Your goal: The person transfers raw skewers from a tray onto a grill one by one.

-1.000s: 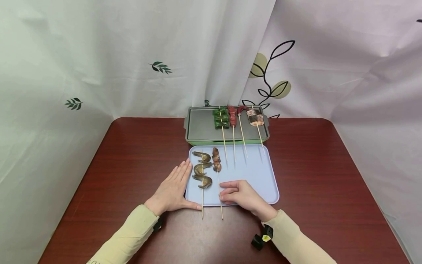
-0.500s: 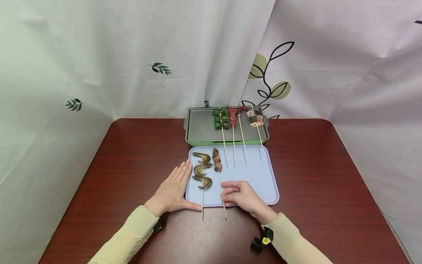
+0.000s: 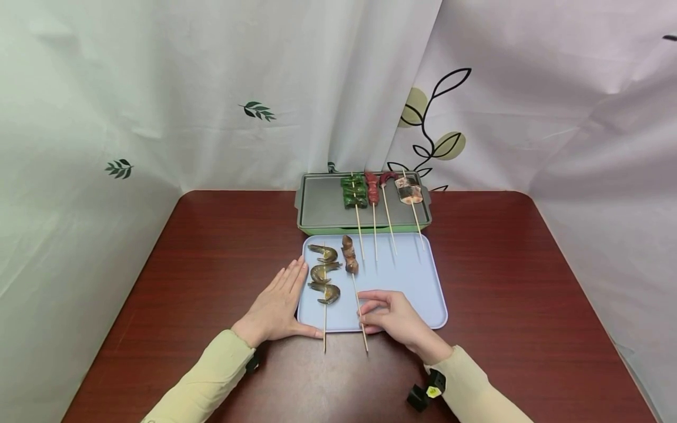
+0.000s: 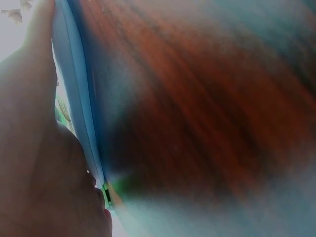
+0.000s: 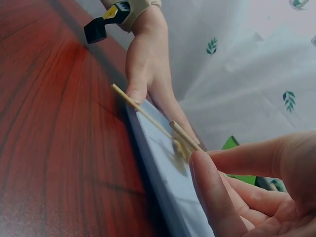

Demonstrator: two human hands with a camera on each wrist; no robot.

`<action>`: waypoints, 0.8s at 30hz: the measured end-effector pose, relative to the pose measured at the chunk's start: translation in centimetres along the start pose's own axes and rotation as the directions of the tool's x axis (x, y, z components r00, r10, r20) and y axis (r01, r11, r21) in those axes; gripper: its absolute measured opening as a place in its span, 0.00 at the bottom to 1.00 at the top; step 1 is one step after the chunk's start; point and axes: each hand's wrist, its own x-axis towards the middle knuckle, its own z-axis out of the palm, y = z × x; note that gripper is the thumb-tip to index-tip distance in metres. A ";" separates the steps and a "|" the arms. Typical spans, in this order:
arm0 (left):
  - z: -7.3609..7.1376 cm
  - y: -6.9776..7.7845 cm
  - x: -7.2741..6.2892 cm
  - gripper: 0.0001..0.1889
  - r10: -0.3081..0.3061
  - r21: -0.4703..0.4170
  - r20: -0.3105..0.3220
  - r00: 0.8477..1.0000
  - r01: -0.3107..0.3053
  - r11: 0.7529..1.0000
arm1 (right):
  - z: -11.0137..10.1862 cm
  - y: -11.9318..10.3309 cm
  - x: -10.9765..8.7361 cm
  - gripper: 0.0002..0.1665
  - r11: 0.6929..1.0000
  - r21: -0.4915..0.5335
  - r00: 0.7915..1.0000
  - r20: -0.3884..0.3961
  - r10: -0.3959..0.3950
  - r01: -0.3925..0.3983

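Note:
My right hand (image 3: pixel 394 317) pinches the wooden stick of a skewer with brown meat chunks (image 3: pixel 349 254) over the pale blue tray (image 3: pixel 412 294). In the right wrist view thumb and fingers hold that stick (image 5: pixel 183 133) close to its bare end. My left hand (image 3: pixel 277 305) lies with straight fingers along the tray's left edge, its thumb reaching the front corner. Beside it rests a shrimp skewer (image 3: pixel 325 273), its stick passing the thumb tip and jutting over the front rim. The left wrist view shows mostly the tray's side wall (image 4: pixel 74 64) and the hand.
Behind the tray stands a green-sided griddle (image 3: pixel 322 202). On it lie a green pepper skewer (image 3: pixel 354 191), a red meat skewer (image 3: pixel 372 188), a dark red curled one (image 3: pixel 388 178) and a fish-like one (image 3: pixel 409 191); their sticks reach over the tray. A curtain (image 3: pixel 211 70) surrounds the table (image 3: pixel 222 235).
My right hand has shifted slightly right, swinging the lower end of the meat skewer rightward; its meat end moved a little right too. The left hand stays in place.

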 end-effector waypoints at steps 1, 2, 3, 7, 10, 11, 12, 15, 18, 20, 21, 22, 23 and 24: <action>-0.1 0.1 0.0 0.77 0.000 -0.001 0.002 1.000 0.000 1.000 | 0.0 0.0 0.0 0.32 1.000 -0.002 1.000 0.001 -0.002 0.002; -0.2 0.1 0.0 0.77 0.001 -0.003 0.001 1.000 -0.001 1.000 | 0.0 -0.1 -0.1 0.32 1.000 -0.004 1.000 0.002 -0.005 0.005; -0.3 0.2 0.0 0.77 0.002 -0.006 0.001 1.000 -0.002 1.000 | 0.1 -0.2 -0.1 0.32 1.000 -0.005 1.000 0.003 -0.007 0.007; -0.2 0.1 0.0 0.76 0.005 -0.007 -0.004 1.000 -0.005 1.000 | 0.3 -0.6 -0.4 0.32 1.000 0.001 1.000 0.013 -0.008 0.008; -0.2 0.2 0.0 0.76 0.002 0.000 0.003 1.000 -0.002 1.000 | 0.5 -0.9 -0.5 0.32 1.000 0.003 1.000 0.023 -0.013 0.013; -0.3 0.2 0.0 0.76 0.001 0.000 0.006 1.000 -0.001 1.000 | 0.5 -1.0 -0.6 0.33 1.000 0.003 1.000 0.026 -0.016 0.016; -0.4 0.2 0.0 0.76 0.000 0.000 0.009 1.000 0.000 1.000 | 0.5 -1.0 -0.6 0.33 1.000 0.002 0.999 0.029 -0.019 0.019; -0.6 0.3 0.0 0.76 -0.004 0.003 0.020 1.000 0.004 1.000 | 0.7 -1.1 -0.6 0.32 1.000 -0.002 0.999 0.043 -0.025 0.025; -0.6 0.3 0.0 0.76 -0.007 0.003 0.026 1.000 0.007 1.000 | 0.8 -1.2 -0.6 0.32 1.000 -0.006 0.998 0.055 -0.030 0.030; -0.6 0.3 0.0 0.76 -0.010 0.004 0.029 1.000 0.010 1.000 | 0.8 -1.3 -0.5 0.32 0.999 -0.008 0.997 0.065 -0.034 0.034; -0.6 0.3 0.0 0.76 -0.011 0.005 0.028 1.000 0.011 1.000 | 0.8 -1.4 -0.5 0.32 0.999 -0.010 0.997 0.069 -0.037 0.038; -0.6 0.3 0.0 0.76 -0.011 0.005 0.027 1.000 0.011 1.000 | 0.9 -1.4 -0.5 0.31 0.999 -0.012 0.997 0.073 -0.041 0.042; -0.6 0.3 0.0 0.76 -0.011 0.005 0.027 1.000 0.010 1.000 | 0.9 -1.5 -0.5 0.31 0.999 -0.016 0.996 0.076 -0.046 0.047; -0.6 0.3 0.0 0.76 -0.010 0.006 0.024 1.000 0.009 1.000 | 0.9 -1.6 -0.5 0.31 0.998 -0.020 0.996 0.080 -0.050 0.051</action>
